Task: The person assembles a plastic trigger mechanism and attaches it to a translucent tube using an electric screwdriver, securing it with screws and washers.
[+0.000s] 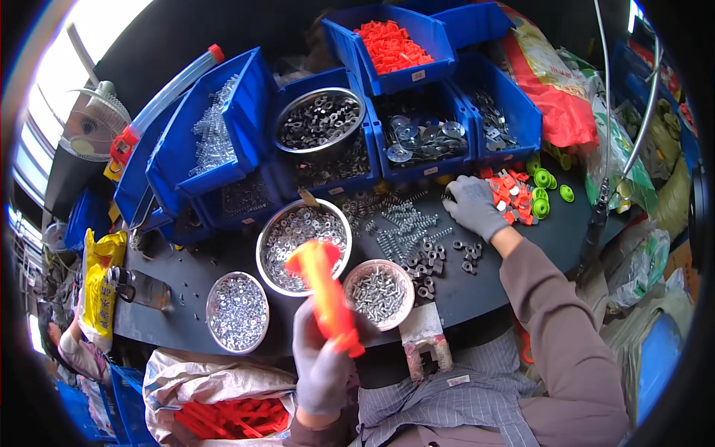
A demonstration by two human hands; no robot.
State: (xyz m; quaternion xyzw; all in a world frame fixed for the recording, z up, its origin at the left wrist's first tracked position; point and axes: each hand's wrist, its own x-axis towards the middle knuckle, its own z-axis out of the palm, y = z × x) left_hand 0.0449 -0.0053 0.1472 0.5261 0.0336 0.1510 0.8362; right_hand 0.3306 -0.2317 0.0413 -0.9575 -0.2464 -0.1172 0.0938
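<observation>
My gloved left hand (322, 357) is closed around a bright red-orange plastic part (328, 294), long with a flared top and smeared by motion, raised above the table's front edge. At the right, my gloved right hand (474, 206) reaches onto the table with its fingers bent down and together; the fingertips are partly hidden, and I cannot make out what is in them. It lies between a heap of loose metal springs (406, 227) and a pile of small red plastic pieces (514, 195). Green plastic caps (544, 179) lie just beyond that pile.
Bowls of washers (237, 313), nuts (305, 223) and screws (378, 294) stand in front. Blue bins (428, 167) line the back. Loose metal nuts (426, 261) lie mid-table. A metal block (423, 331) sits at the edge, and a sack (167, 376) of red parts below.
</observation>
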